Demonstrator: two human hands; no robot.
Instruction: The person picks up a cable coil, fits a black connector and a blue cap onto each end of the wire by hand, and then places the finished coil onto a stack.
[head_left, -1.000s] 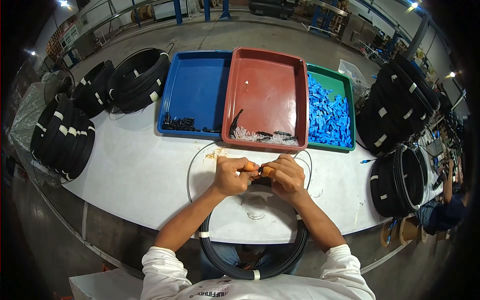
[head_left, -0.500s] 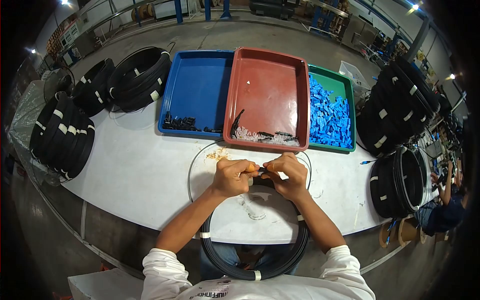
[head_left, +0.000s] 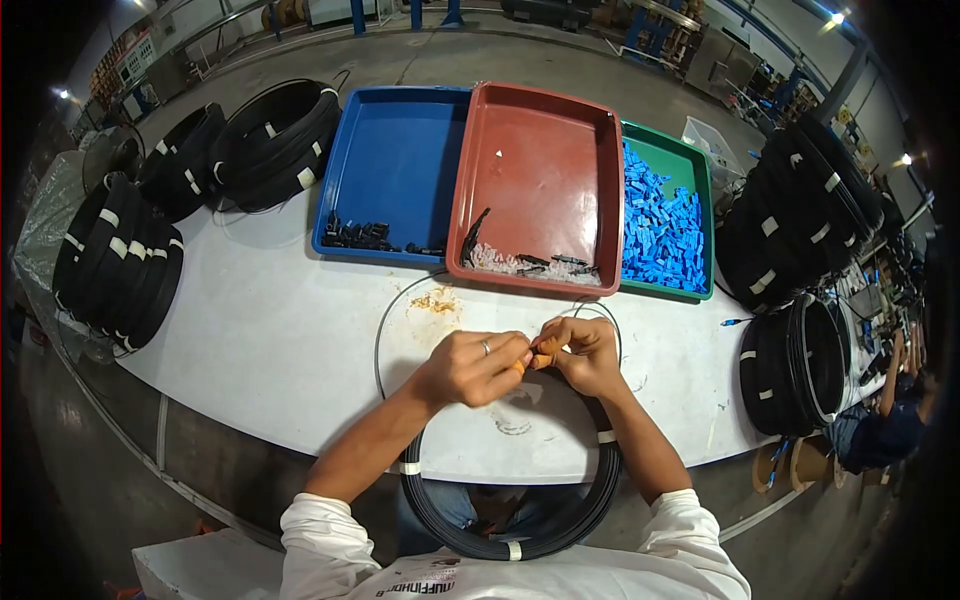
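Note:
My left hand (head_left: 476,368) and my right hand (head_left: 583,357) meet above the far side of a black cable coil (head_left: 418,505), fingertips pinched together. Between them is a small dark piece, mostly hidden by the fingers. A ring and orange finger covers show on the hands. The coil has white tape bands and lies partly on the white table, partly over my lap. A thin cable loops out from it on the left and right. Beyond the hands, a red tray (head_left: 540,180) holds small clear pieces and black parts.
A blue tray (head_left: 395,170) with black parts and a green tray (head_left: 655,145) with blue connectors flank the red one. Banded black coils stand at the left (head_left: 120,265) and right (head_left: 795,365) of the table (head_left: 260,330). Another person (head_left: 885,430) is at the far right.
My left hand has turned, its back now facing up with the ring showing. My right hand's fingers have curled differently around the small piece. The view has shifted slightly.

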